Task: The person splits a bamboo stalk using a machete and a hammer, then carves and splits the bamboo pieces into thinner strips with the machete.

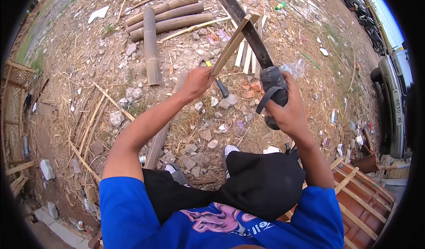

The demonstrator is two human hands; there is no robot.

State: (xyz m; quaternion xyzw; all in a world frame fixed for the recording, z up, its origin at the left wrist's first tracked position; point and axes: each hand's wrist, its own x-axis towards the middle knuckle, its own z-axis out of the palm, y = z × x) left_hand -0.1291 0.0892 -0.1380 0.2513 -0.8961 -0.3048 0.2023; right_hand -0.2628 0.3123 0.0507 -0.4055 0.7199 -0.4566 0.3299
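Observation:
My left hand (195, 83) is closed around the lower end of a split bamboo strip (229, 49), which slants up and to the right. In my right hand (290, 112) is the thick black wrapped handle of a machete (252, 31), with a strap loop hanging beside it. Its long dark blade points up and left and crosses the strip near the strip's upper end. From this angle I cannot tell how deep the blade sits in the bamboo. On the ground just beyond my left hand lies a tool with a black and yellow handle (222, 88), partly hidden.
Several bamboo poles (170, 16) lie on the stony ground ahead, one pole (151, 50) set crosswise. Pale split strips (248, 56) rest beyond the machete handle. A wooden slatted frame (361, 196) stands at my lower right. A parked vehicle (394, 103) is at the far right.

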